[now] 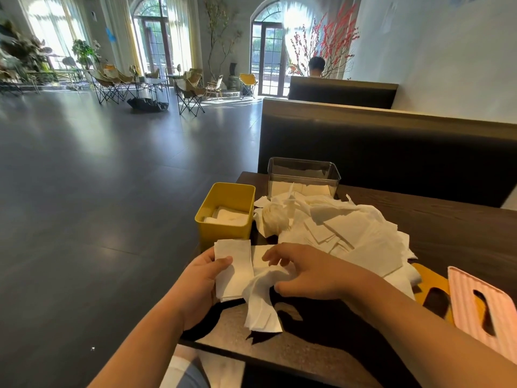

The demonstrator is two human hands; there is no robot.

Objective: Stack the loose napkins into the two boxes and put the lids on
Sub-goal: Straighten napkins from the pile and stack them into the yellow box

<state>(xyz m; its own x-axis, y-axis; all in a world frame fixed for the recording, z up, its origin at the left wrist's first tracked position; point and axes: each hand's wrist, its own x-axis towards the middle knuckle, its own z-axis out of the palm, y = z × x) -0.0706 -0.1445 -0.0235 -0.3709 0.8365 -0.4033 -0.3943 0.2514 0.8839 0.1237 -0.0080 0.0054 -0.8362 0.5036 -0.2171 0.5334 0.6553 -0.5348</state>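
Head view, left hand [200, 281] gripping napkins [235, 271]

— What's lying on the dark wooden table [447, 219]?
— Just beyond the left hand [201, 278], a yellow box [223, 228], and a clear box [303, 175] farther off. Beyond the right hand [313, 273], a heap of loose napkins [349, 233].
— And right of that hand?
— A yellow lid [425, 275], with a pink lid [461, 298] partly over it.
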